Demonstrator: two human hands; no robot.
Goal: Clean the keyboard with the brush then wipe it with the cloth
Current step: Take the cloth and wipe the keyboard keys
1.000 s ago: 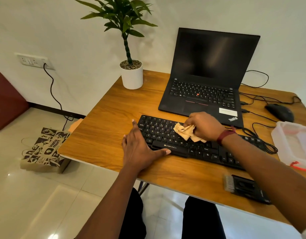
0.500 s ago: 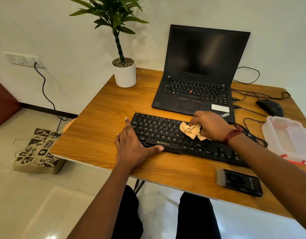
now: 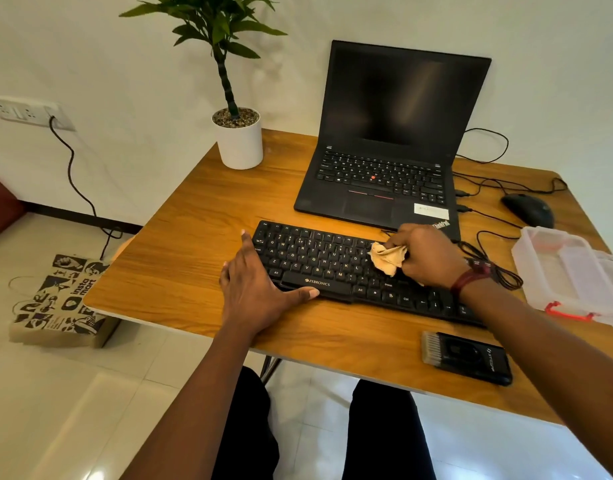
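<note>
From the head camera, the black keyboard [image 3: 319, 258] lies slantwise on the wooden table [image 3: 194, 258], just in front of an open laptop [image 3: 384, 174] with a dark screen. The right hand [image 3: 426, 254] is curled round a crumpled tan cloth [image 3: 388, 259] and holds it down on the keys right of the keyboard's middle. The left hand [image 3: 253, 289] lies flat at the keyboard's left end with fingers straight, grasping nothing, its thumb along the front edge by the space bar. The brush [image 3: 466, 356] rests on the table near the front edge, in front of the keyboard's right end, bristles pointing left, apart from both hands. A mouse [image 3: 528, 209], a clear plastic container [image 3: 568, 271] and a potted plant [image 3: 239, 140] also sit on the table.
</note>
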